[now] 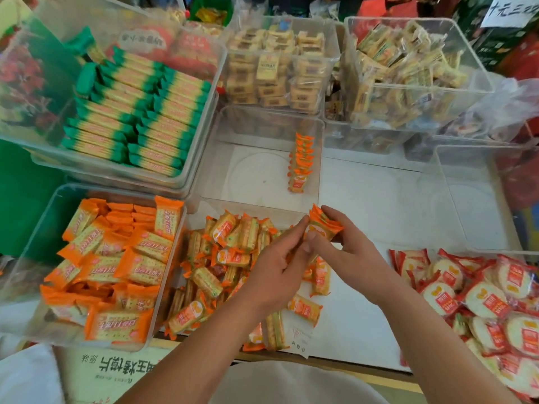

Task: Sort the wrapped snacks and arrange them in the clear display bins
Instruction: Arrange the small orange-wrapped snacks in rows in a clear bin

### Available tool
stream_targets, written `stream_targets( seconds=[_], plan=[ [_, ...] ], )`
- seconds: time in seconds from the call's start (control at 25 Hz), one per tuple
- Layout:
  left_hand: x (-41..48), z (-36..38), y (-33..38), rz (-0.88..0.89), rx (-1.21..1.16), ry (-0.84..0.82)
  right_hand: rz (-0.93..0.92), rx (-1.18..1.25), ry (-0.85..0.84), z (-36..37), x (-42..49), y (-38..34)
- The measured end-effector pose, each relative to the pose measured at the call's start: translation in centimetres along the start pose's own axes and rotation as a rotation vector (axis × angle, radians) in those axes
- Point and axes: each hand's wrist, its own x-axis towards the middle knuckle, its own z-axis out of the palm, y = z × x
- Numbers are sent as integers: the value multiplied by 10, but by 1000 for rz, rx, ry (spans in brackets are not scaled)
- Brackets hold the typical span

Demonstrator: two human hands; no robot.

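While a printed cardboard box (116, 371) sits at the near edge, both hands meet just above the white counter (376, 217). The right hand (350, 252) curls round a small stack of orange packets (323, 225), and the left hand (277, 266) pinches the stack's other side between thumb and outstretched fingertips. Under the hands, a loose heap of orange snacks (221, 258) sprawls across the counter. Left of it, a clear bin (35, 252) is jammed with bigger orange packs (116, 258); to the right, red-wrapped round crackers (481, 298) pile up. Further back, the middle bin (210, 158) carries one upright row of orange packets (300, 161) along its right wall. Beyond, green packs (137, 112) line up in neat rows, yellow snacks (274, 68) crowd the far bins, and a handwritten sign (510, 7) shows top right among shop stock.
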Motion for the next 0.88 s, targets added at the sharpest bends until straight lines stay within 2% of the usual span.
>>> stream_targets(
  seconds=[0.16,0.36,0.48,0.6,0.76,0.88],
  plan=[
    [50,-34,8,-88,48,-65,-92,-49,-83,-20,45,-17],
    [114,-62,7,-26,209,-5,-102,-33,-293,-52,117,-35],
    [147,-72,4,-21,233,27,-147,-352,-388,-69,168,-44],
    [175,-81,-9,-48,278,3,-231,-640,-346,-64,204,-45],
    [192,-97,-47,-255,398,53,-331,-1093,-268,-42,234,-7],
    [198,-98,-64,-318,487,35,-357,-1282,-238,-28,245,23]
  ],
)
